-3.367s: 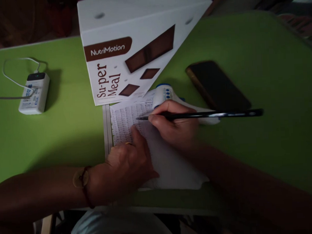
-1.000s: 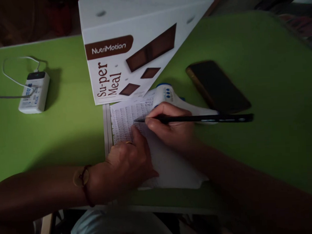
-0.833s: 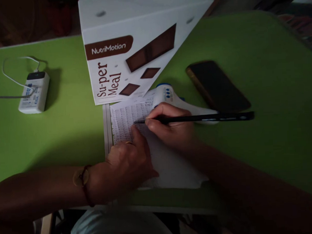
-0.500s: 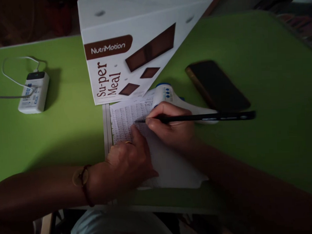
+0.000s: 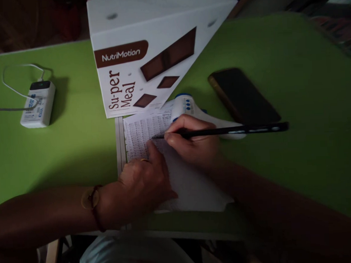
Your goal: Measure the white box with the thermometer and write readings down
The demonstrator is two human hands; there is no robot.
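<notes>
My right hand [image 5: 195,140] is closed around a long black pencil [image 5: 239,130], its tip touching or just above a sheet of paper [image 5: 192,189] covered in rows of small handwriting. On the same sheet rests my left hand [image 5: 144,179], index finger stretched toward the pencil tip and thumb apart; it holds nothing. Part of the writing is hidden under my hands. A white handheld infrared thermometer [image 5: 182,105] with blue buttons lies just beyond my right hand, which covers part of it.
A big white NutriMotion box [image 5: 124,29] stands at the paper's far edge. To the right a dark phone [image 5: 245,95] lies on the green table [image 5: 301,71]. A white power bank [image 5: 39,108] with a cable [image 5: 10,109] is at the left.
The pencil's back end has tilted slightly away from me. Both hands stay in nearly the same place.
</notes>
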